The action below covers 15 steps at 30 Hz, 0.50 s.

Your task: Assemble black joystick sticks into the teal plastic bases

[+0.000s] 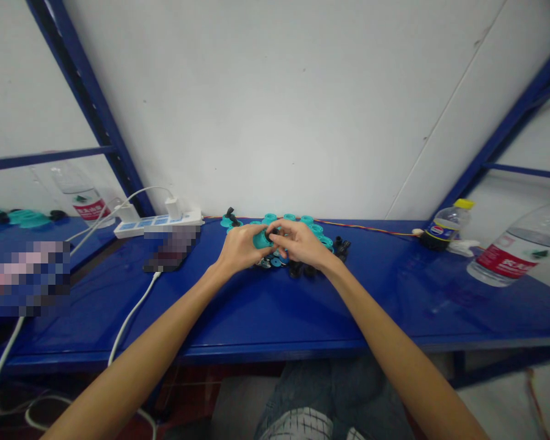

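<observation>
My left hand (pixel 241 247) is closed around a teal round plastic part (pixel 260 240), holding it above the blue table. The fingers of my right hand (pixel 297 243) pinch a small black piece (pixel 272 234) against the opening of that part. Behind and beside my hands lie several teal round parts (pixel 307 220). Loose black pieces (pixel 342 246) are heaped to the right, and more black pieces (pixel 302 269) lie under my right hand. A black piece (pixel 230 214) rests on a teal part at the left of the group.
A white power strip (pixel 160 225) and a phone (pixel 174 247) with a cable are on the left of the blue table (pixel 266 318). On the right stand a yellow-capped Pepsi bottle (pixel 445 227) and a large water bottle (pixel 508 253). A thin wire (pixel 371 228) runs along the wall.
</observation>
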Tool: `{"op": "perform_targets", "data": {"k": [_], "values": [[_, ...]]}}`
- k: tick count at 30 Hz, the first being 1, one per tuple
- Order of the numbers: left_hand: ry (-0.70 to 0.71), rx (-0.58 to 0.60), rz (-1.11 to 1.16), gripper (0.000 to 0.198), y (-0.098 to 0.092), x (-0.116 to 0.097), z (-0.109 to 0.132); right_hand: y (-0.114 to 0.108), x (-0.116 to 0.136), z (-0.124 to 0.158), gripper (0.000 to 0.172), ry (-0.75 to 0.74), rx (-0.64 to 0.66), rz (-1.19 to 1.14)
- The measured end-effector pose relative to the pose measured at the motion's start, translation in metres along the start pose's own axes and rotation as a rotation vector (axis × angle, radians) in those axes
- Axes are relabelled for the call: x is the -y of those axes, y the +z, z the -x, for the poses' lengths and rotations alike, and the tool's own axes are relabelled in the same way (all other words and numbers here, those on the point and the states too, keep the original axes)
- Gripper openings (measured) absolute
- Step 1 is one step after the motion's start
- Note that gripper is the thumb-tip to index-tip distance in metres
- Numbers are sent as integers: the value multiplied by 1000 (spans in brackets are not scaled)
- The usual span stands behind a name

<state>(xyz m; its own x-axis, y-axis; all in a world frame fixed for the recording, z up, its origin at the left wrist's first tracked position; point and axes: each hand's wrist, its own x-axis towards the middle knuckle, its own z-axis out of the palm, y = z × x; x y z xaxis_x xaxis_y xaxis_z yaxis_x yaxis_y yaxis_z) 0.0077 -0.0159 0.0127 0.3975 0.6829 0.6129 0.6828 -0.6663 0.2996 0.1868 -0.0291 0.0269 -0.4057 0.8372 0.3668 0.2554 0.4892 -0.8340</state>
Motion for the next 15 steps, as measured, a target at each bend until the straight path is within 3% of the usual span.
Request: {"op": "perform_targets", "data": {"k": [15], "values": [[-215,33,-139,46,-8,-14,-1,2,2,1,20,-149,-154,493]]}}
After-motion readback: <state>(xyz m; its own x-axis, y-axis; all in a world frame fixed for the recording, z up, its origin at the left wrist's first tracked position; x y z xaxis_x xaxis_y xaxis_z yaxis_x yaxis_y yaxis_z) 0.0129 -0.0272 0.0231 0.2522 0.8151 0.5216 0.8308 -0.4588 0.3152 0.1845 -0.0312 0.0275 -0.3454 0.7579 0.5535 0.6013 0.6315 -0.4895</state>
